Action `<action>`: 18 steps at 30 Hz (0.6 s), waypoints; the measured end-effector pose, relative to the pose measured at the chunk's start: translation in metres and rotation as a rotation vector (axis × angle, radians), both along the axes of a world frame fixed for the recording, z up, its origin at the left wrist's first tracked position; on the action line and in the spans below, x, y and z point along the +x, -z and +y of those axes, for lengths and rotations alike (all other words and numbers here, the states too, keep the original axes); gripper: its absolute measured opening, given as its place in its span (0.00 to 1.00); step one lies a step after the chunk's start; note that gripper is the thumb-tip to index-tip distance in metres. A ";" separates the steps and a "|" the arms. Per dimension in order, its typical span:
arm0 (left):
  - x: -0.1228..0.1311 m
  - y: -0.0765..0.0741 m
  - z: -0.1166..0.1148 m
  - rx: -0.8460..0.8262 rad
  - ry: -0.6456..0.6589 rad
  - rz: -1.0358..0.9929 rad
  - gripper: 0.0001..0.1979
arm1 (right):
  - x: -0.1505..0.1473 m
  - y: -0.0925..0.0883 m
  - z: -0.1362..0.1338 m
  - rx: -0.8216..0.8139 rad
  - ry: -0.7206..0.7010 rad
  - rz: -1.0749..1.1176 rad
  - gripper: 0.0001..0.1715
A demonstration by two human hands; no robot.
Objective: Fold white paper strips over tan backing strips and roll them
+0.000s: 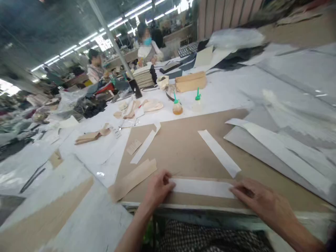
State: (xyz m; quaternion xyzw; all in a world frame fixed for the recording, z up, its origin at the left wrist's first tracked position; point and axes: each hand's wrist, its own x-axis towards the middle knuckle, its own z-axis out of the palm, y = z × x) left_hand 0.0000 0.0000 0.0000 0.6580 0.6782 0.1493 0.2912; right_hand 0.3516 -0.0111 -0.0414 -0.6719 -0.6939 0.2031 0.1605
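Black-and-white checked cloth (210, 238), bottom centre of the frame, nearest the camera.

Flat brown board (181, 150), centre to lower right, its near edge above the cloth.

Long white strip of paper-like material (203, 188), lower centre, lying crosswise on the board close to its near edge; a thin tan edge shows along its upper side.

Left hand (159, 187), lower centre: fingers curled, thumb and forefinger pinching the strip's left end.

Right hand (258, 196), lower right: fingertips at the strip's right end; whether they pinch or only press it, cannot tell.

Second white strip, straight and slanting (219, 153), right of centre on the board, its lower end near the right hand.

Third white strip, bent at its upper end (145, 145), left of centre on the board.

Flat tan strip with an uneven end (135, 178), lower left of centre, overhanging the board's left edge.

Squat clear bottle with amber contents and green nozzle (177, 108), upper centre, on a white table covering (228, 89); paler green-nozzled bottle (197, 104) just to the right.

Folded tan bundle (191, 82), behind the bottles.

Person in a blue mask (149, 49), upper centre, background.
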 end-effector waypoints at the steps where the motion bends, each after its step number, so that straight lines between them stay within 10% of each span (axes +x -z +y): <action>1: 0.000 0.000 -0.001 0.001 0.008 0.005 0.09 | -0.001 -0.002 0.000 0.012 -0.011 0.000 0.22; 9: 0.009 -0.005 -0.013 0.144 0.074 0.163 0.13 | -0.008 -0.009 -0.003 0.281 -0.120 0.040 0.15; 18: 0.024 0.021 -0.039 0.519 0.558 0.418 0.18 | -0.004 -0.005 -0.006 0.335 -0.378 -0.103 0.22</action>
